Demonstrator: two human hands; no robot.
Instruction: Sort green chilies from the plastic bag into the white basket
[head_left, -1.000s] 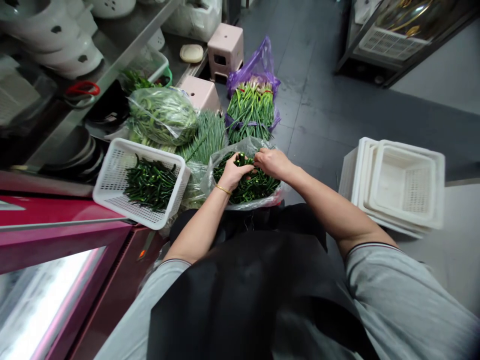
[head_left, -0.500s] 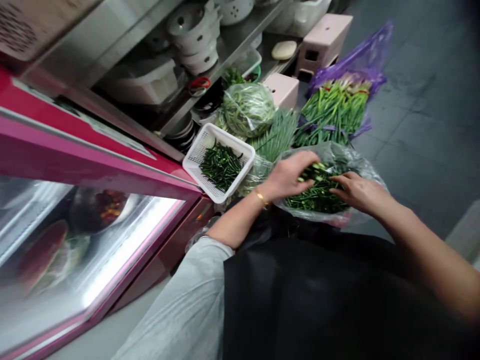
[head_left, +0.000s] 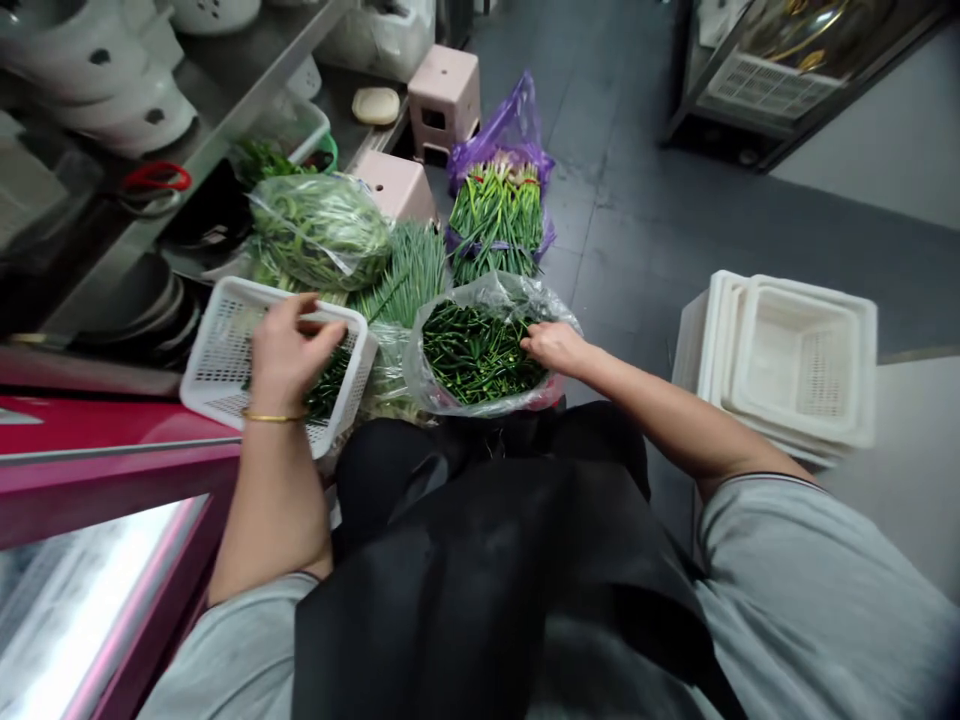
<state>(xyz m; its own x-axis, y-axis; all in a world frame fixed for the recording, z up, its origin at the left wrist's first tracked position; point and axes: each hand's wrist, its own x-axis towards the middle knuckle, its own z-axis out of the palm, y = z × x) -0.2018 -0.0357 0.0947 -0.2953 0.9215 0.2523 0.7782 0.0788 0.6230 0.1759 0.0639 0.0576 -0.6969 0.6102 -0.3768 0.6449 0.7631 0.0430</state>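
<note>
My left hand (head_left: 289,350) is over a white plastic basket (head_left: 214,385), its thumb and fingers apart and no item visible between them. Dark green chili peppers (head_left: 326,390) lie in that basket, partly hidden behind the hand. In front of my knees stands a clear plastic bag (head_left: 420,375), opened wide and filled with thin green chili peppers (head_left: 480,355). At the right side of its opening, my right hand (head_left: 559,347) has its fingers bent together on some of the peppers.
Beyond the bag lie green onions (head_left: 499,205) on a purple bag (head_left: 517,110). A bag of greens (head_left: 322,230) and long green stalks (head_left: 412,260) lie behind the basket. Pink stools (head_left: 442,90) stand by the shelf. Stacked white baskets (head_left: 802,360) are at right, a pink-framed display case (head_left: 150,480) at left.
My left hand has moved left from the bag to over the basket; the green peppers it held no longer show. My right hand stays at the bag. The view has turned right.
</note>
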